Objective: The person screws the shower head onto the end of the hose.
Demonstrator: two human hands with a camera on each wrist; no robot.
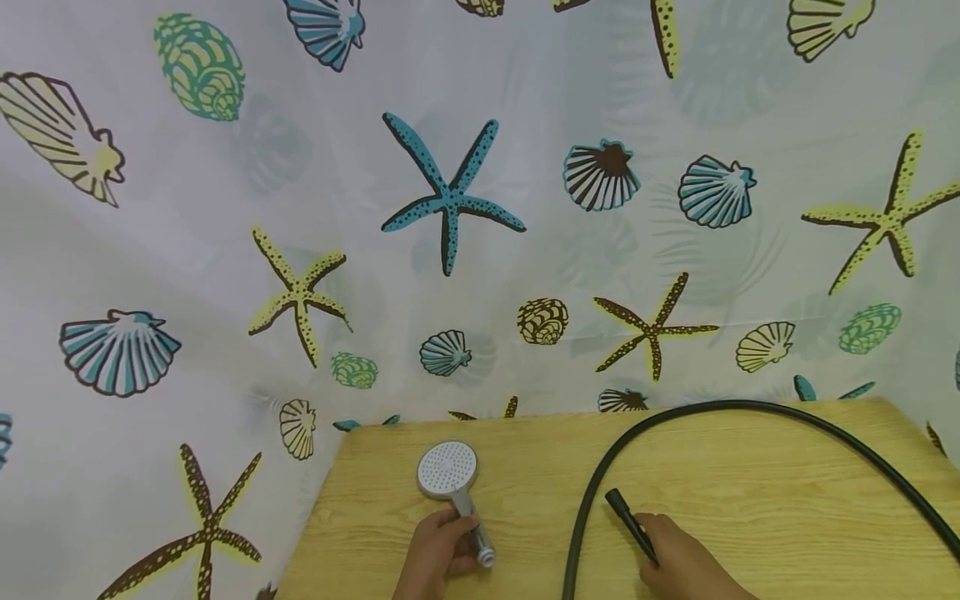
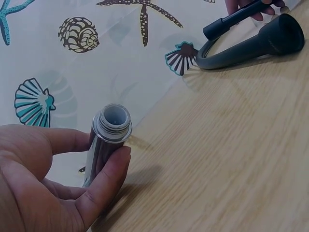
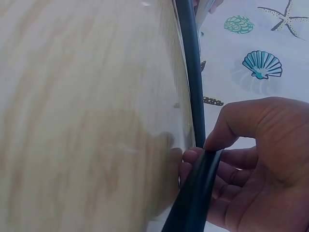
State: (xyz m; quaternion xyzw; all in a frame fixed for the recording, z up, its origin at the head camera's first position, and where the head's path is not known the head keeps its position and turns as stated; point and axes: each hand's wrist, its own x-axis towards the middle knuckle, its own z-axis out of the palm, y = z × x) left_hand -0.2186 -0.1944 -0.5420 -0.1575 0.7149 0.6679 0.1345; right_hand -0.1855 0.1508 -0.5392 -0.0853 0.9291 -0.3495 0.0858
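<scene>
My left hand (image 1: 438, 554) grips the silver handle of a round shower head (image 1: 447, 468), its white spray face up. In the left wrist view the handle's hollow threaded end (image 2: 115, 123) sticks out beyond the thumb and fingers of the left hand (image 2: 58, 179). To the right, my right hand (image 1: 682, 560) holds a black hose by one end piece (image 1: 617, 502), apart from the shower head. The right wrist view has thumb and fingers of the right hand (image 3: 256, 159) pinching the black hose (image 3: 193, 193). Where the held piece joins the long loop is hidden.
A long black hose loop (image 1: 592, 483) arches over the wooden table (image 1: 525, 450) and runs off to the right. In the left wrist view a flared black hose end (image 2: 285, 34) lies near the right hand. A curtain (image 1: 525, 258) printed with shells and starfish hangs behind.
</scene>
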